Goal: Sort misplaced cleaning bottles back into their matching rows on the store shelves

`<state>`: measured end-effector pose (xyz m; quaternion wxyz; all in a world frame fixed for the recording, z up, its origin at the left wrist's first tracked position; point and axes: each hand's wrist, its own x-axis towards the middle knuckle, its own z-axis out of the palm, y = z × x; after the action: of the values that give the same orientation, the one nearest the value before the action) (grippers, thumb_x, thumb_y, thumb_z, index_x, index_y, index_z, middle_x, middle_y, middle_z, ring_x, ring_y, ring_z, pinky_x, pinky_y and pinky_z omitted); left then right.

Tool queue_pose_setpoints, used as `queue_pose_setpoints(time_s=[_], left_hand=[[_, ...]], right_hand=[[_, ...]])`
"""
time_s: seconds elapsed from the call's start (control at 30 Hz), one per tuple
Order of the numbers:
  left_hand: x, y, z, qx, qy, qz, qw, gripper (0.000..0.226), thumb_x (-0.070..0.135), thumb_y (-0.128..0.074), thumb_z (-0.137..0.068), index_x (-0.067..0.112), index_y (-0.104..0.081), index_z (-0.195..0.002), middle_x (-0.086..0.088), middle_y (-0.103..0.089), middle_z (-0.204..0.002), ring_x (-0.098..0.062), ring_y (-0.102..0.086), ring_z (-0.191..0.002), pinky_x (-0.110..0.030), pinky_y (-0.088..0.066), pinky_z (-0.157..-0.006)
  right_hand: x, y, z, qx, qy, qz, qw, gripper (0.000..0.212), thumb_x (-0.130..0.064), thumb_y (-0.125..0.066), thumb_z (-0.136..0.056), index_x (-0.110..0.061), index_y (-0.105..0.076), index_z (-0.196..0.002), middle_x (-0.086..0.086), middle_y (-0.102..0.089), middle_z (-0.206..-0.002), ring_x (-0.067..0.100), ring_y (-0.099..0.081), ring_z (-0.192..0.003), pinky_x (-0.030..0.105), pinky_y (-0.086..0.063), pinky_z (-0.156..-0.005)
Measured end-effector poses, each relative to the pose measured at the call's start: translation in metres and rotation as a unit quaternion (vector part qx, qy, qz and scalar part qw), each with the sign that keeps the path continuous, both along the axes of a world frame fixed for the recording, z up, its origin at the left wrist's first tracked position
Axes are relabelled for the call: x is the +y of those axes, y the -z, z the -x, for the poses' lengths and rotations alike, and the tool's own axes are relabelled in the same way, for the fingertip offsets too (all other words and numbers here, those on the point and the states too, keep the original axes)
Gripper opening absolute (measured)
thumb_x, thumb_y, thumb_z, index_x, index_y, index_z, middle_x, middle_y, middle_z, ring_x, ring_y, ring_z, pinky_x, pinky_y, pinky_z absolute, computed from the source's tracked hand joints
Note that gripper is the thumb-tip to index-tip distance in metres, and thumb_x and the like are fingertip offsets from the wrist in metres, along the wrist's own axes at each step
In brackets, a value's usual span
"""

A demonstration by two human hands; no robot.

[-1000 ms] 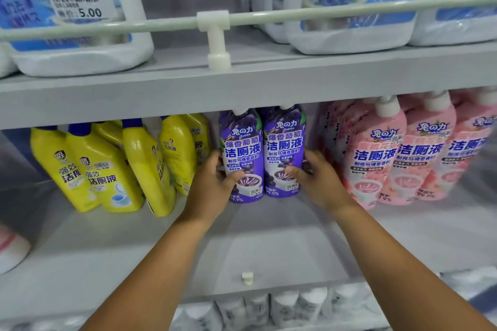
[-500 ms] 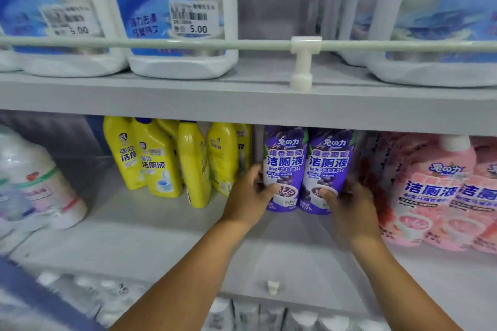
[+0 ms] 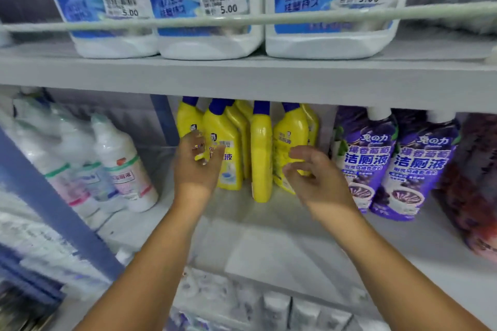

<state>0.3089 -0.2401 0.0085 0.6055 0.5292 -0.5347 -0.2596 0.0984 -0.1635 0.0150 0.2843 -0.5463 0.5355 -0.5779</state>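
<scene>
Several yellow bottles with blue caps (image 3: 260, 158) stand in a cluster at the middle of the lower shelf. My left hand (image 3: 197, 166) hovers in front of the leftmost yellow bottles, fingers loosely bent, holding nothing. My right hand (image 3: 312, 177) is in front of the right yellow bottle (image 3: 289, 140), fingers relaxed and empty. Two purple bottles (image 3: 382, 164) stand side by side just right of my right hand. Motion blur softens both hands.
White bottles with green and pink bands (image 3: 121, 166) stand at the left. Reddish-pink bottles (image 3: 470, 183) are at the far right. Large white jugs with blue labels (image 3: 212, 8) sit on the upper shelf behind a rail (image 3: 269, 18). More white bottles (image 3: 277, 306) show below.
Both hands let go of the two purple bottles and moved left to the yellow bottles. The view swung left, so the purple bottles now sit at the right.
</scene>
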Motion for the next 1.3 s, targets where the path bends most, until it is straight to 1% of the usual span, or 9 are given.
queue_pose_setpoints(time_s=[0.13, 0.23, 0.37, 0.5, 0.6, 0.77, 1.0, 1.1, 1.3], left_hand=[[-0.038, -0.017, -0.012, -0.1, 0.063, 0.017, 0.993, 0.072, 0.047, -0.083, -0.073, 0.027, -0.051, -0.134, 0.004, -0.062, -0.13, -0.016, -0.064, -0.117, -0.038, -0.053, -0.098], [-0.05, -0.023, -0.004, -0.112, 0.107, 0.063, 0.986, 0.059, 0.03, -0.083, -0.08, 0.029, -0.05, -0.13, 0.021, -0.063, -0.122, 0.008, -0.059, -0.115, -0.017, -0.046, -0.099], [-0.055, -0.021, -0.002, -0.096, 0.114, 0.082, 0.985, 0.059, 0.025, -0.084, -0.082, 0.021, -0.053, -0.131, 0.033, -0.049, -0.105, 0.034, -0.044, -0.093, 0.007, -0.031, -0.079], [-0.061, -0.015, -0.009, -0.082, 0.137, 0.058, 0.985, 0.076, 0.05, -0.083, -0.078, 0.035, -0.044, -0.141, 0.023, -0.06, -0.131, 0.008, -0.056, -0.115, -0.019, -0.046, -0.099], [-0.063, -0.012, -0.011, -0.078, 0.144, 0.032, 0.986, 0.08, 0.058, -0.081, -0.075, 0.042, -0.04, -0.142, 0.021, -0.06, -0.134, -0.008, -0.06, -0.122, -0.031, -0.051, -0.099], [-0.063, -0.007, -0.013, -0.077, 0.141, 0.019, 0.987, 0.082, 0.049, -0.084, -0.077, 0.035, -0.041, -0.145, 0.012, -0.061, -0.135, -0.012, -0.061, -0.118, -0.024, -0.046, -0.091], [-0.052, -0.003, -0.039, -0.073, 0.212, -0.034, 0.974, 0.05, 0.05, -0.08, -0.077, 0.041, -0.055, -0.119, 0.015, -0.072, -0.107, -0.012, -0.07, -0.098, -0.044, -0.06, -0.086], [-0.04, -0.005, -0.054, -0.056, 0.173, -0.04, 0.982, 0.059, 0.057, -0.075, -0.068, 0.038, -0.059, -0.121, 0.015, -0.073, -0.106, -0.01, -0.071, -0.096, -0.038, -0.059, -0.083], [-0.025, -0.004, -0.084, -0.035, 0.102, -0.041, 0.993, 0.042, 0.049, -0.08, -0.07, 0.038, -0.063, -0.108, 0.016, -0.074, -0.093, -0.007, -0.071, -0.087, -0.037, -0.059, -0.08]], right_hand=[[-0.033, -0.019, -0.041, 0.094, 0.067, 0.028, 0.993, 0.052, -0.03, -0.076, -0.087, -0.021, -0.056, -0.134, -0.005, -0.058, -0.128, 0.011, -0.058, -0.114, 0.031, -0.048, -0.1], [-0.059, -0.018, -0.067, 0.177, 0.124, 0.036, 0.976, 0.064, -0.042, -0.072, -0.087, -0.012, -0.049, -0.139, -0.006, -0.06, -0.115, 0.009, -0.058, -0.102, 0.023, -0.045, -0.09], [-0.071, -0.009, -0.079, 0.167, 0.172, -0.019, 0.971, 0.04, -0.027, -0.064, -0.088, -0.014, -0.053, -0.124, -0.001, -0.065, -0.1, 0.02, -0.063, -0.087, 0.029, -0.048, -0.077], [-0.057, -0.014, -0.07, 0.157, 0.169, -0.031, 0.972, 0.028, -0.024, -0.073, -0.09, -0.025, -0.052, -0.108, -0.018, -0.06, -0.084, 0.008, -0.061, -0.075, 0.011, -0.039, -0.061], [-0.043, -0.016, -0.066, 0.137, 0.136, -0.038, 0.98, 0.029, -0.025, -0.076, -0.089, -0.027, -0.056, -0.11, -0.015, -0.067, -0.096, -0.009, -0.064, -0.085, 0.004, -0.044, -0.068], [-0.021, -0.01, -0.065, 0.105, 0.105, -0.061, 0.987, 0.038, -0.023, -0.077, -0.087, -0.031, -0.058, -0.119, -0.013, -0.072, -0.103, -0.001, -0.068, -0.093, 0.01, -0.05, -0.074], [-0.013, -0.005, -0.044, 0.096, 0.108, -0.056, 0.988, 0.04, -0.023, -0.077, -0.087, -0.028, -0.057, -0.122, -0.008, -0.072, -0.105, 0.003, -0.069, -0.094, 0.023, -0.054, -0.08], [-0.01, -0.007, -0.029, 0.097, 0.127, -0.053, 0.986, 0.033, -0.018, -0.077, -0.088, -0.02, -0.062, -0.117, -0.006, -0.074, -0.1, -0.003, -0.069, -0.085, 0.013, -0.05, -0.07], [-0.007, -0.003, -0.01, 0.112, 0.14, -0.038, 0.983, 0.036, -0.016, -0.075, -0.09, -0.012, -0.06, -0.122, 0.002, -0.073, -0.106, 0.014, -0.07, -0.096, 0.03, -0.055, -0.079]])
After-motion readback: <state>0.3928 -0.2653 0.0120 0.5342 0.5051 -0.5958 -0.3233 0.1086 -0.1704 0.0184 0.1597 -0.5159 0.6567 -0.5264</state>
